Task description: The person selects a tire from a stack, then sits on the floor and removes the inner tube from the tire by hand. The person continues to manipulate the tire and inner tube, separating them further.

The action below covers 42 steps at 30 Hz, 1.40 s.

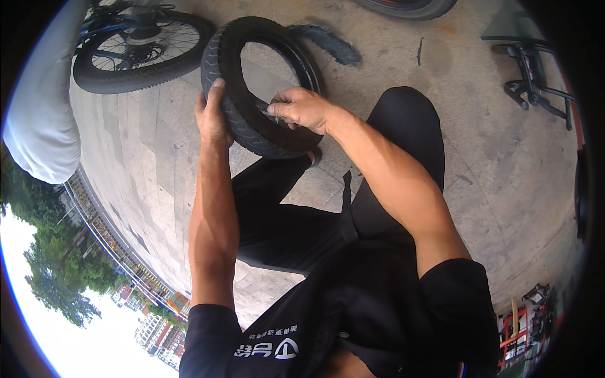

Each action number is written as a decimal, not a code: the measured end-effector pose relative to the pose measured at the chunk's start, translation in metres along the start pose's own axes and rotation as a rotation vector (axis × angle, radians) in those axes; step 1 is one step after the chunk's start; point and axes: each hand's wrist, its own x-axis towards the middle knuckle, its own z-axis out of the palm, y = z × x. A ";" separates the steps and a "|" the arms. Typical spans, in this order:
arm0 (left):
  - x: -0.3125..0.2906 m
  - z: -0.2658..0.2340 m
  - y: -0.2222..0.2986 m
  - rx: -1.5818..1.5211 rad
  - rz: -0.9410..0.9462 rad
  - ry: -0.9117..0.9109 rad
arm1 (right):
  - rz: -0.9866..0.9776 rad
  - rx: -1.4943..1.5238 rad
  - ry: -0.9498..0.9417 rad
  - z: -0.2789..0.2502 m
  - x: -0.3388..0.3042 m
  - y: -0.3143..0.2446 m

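A black tyre [277, 135] with a grooved tread stands tilted on the ground in front of me. My left hand [214, 116] is closed on its left side, thumb over the tread and fingers partly hidden. Bent across the tyre's opening, my right hand [299, 110] has thumb and fingers pinched together at the inner edge. A small greyish bit shows at those fingertips, too small to name. Just beyond the tyre lies a dark, ragged strip [328, 44] on the paving.
A bicycle wheel [145, 53] lies at the far left, and part of another wheel [413, 6] shows at the far edge. Pale clothing [44, 120] of another person fills the left side. At right is a black metal object [532, 82] with several arms.
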 end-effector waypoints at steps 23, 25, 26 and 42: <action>-0.005 -0.041 -0.029 0.026 0.029 -0.006 | 0.345 -1.504 0.161 -0.188 -0.026 -0.027; -0.008 -0.052 -0.035 0.051 0.042 -0.017 | 0.465 -1.655 0.026 -0.192 -0.025 -0.006; -0.009 -0.058 -0.038 0.053 0.059 -0.030 | 0.522 -1.733 -0.029 -0.194 -0.022 0.001; -0.001 -0.126 -0.054 -0.008 -0.056 -0.226 | -0.268 -0.555 -0.221 0.042 0.078 0.027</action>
